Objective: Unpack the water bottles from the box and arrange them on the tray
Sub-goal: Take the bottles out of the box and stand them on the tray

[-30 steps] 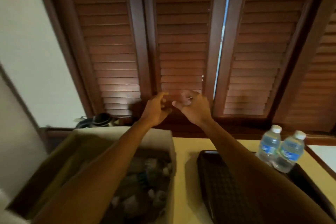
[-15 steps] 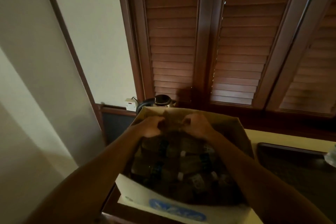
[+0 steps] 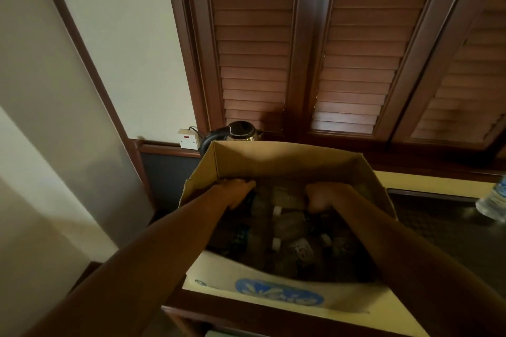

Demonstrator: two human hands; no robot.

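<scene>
- Head view: we see both arms reaching down into an open cardboard box (image 3: 287,164) on the yellow tabletop (image 3: 427,180).
- The left hand (image 3: 236,191) lies at the far left of the box's inside, fingers pointing inward over the dim bottles (image 3: 287,223); we cannot tell whether it grips one.
- The right hand (image 3: 321,197) is curled knuckles-up over the bottles to the right of the left hand, well apart from it; what its fingers clamp is hidden, so we cannot tell.
- Right of the right hand, beyond the box wall, lies the dark tray (image 3: 438,216), with one clear water bottle (image 3: 494,201) on it at the frame edge.
- Beyond both hands, behind the box, stands a kettle (image 3: 241,131) beside a wall socket (image 3: 189,139), under wooden shutters (image 3: 356,49).
</scene>
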